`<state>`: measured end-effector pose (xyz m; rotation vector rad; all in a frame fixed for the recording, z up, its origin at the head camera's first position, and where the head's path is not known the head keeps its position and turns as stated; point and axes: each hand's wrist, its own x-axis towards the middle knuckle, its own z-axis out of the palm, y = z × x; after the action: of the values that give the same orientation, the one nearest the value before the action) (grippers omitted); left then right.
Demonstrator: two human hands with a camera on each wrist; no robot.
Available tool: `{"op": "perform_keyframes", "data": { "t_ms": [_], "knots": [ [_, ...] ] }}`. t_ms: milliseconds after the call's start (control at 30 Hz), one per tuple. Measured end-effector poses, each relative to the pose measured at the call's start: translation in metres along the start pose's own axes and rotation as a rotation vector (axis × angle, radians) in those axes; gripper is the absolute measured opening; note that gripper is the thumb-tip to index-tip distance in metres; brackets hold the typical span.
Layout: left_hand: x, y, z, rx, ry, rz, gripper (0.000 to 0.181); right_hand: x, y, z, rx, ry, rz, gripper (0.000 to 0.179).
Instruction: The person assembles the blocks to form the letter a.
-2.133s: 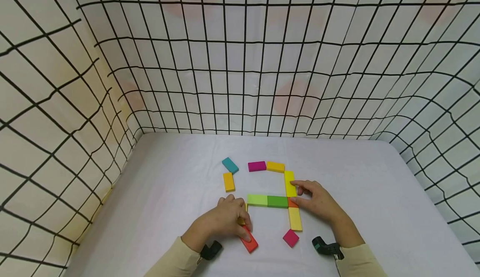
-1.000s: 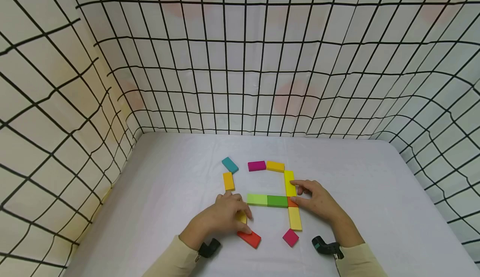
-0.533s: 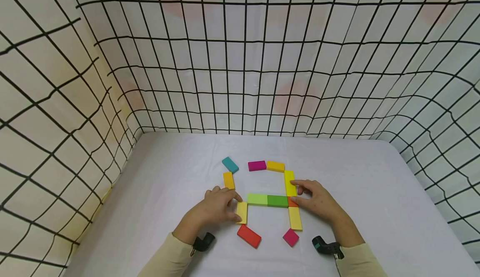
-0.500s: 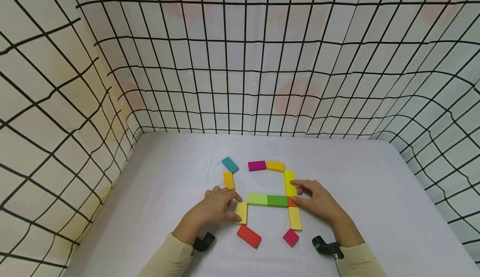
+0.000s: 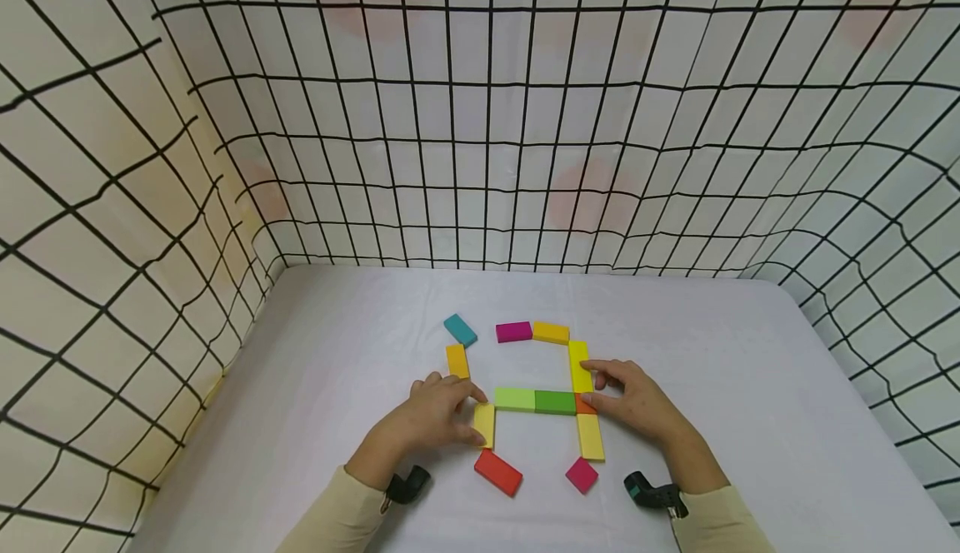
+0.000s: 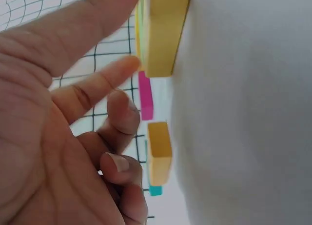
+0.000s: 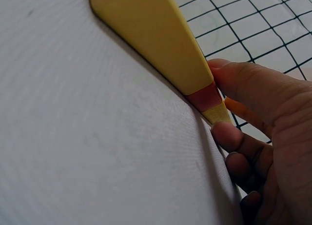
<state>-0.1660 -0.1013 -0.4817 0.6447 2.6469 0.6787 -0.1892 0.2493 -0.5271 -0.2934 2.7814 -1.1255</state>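
In the head view my left hand (image 5: 427, 415) has thumb and index finger at the two ends of a pale yellow block (image 5: 486, 426), pinching it lengthwise. A red block (image 5: 498, 473) lies slanted at that block's near end. My right hand (image 5: 637, 399) lays its index fingertip on a bright yellow block (image 5: 578, 361) and its thumb on an orange block (image 5: 582, 404). Light green (image 5: 514, 399) and green (image 5: 555, 403) blocks run left from the orange one. Below it sits another pale yellow block (image 5: 590, 438). The right wrist view shows fingertips against the row's side.
Beyond the hands lie a teal block (image 5: 461, 330), an amber block (image 5: 457, 361), a magenta block (image 5: 513, 332) and a golden block (image 5: 551, 333). A crimson block (image 5: 582, 475) sits turned at the near right. Black wire mesh (image 5: 491, 82) walls the white table (image 5: 360, 320).
My left thumb has left the red block, which now lies turned flatter. The left hand has shifted leftward, its thumb and index finger now at the pale yellow block. My right hand has stayed put.
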Motion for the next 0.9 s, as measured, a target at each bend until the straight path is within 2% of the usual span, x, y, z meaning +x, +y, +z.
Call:
{"op": "perform_keyframes", "data": {
  "t_ms": [167,233,400,600,667,733,833,900],
  "knots": [
    [-0.005,0.015,0.003,0.022,-0.059,0.126,0.039,-0.001,0.000,0.000,-0.003,-0.002,0.011,0.050],
    [-0.008,0.021,0.005,0.037,-0.086,0.158,0.034,-0.001,-0.001,0.000,0.004,0.001,0.014,0.050],
    [-0.009,0.027,0.009,0.080,-0.099,0.162,0.026,-0.001,0.000,0.000,0.006,0.003,0.007,0.050],
    [-0.008,0.024,0.009,0.064,-0.103,0.152,0.027,0.001,0.001,0.001,0.002,0.003,-0.009,0.049],
    [-0.006,0.021,0.008,0.037,-0.080,0.147,0.028,0.001,0.000,0.001,0.002,0.001,-0.012,0.049],
    [-0.004,0.016,0.007,-0.003,-0.027,0.135,0.029,0.001,0.000,0.000,0.000,0.000,-0.006,0.050],
    [0.002,0.004,0.004,-0.060,0.102,0.095,0.030,0.000,-0.001,0.000,-0.009,-0.001,-0.002,0.050],
    [0.006,-0.007,0.002,-0.075,0.186,0.032,0.038,0.000,-0.001,0.001,-0.011,0.000,0.006,0.050]
  ]
}}
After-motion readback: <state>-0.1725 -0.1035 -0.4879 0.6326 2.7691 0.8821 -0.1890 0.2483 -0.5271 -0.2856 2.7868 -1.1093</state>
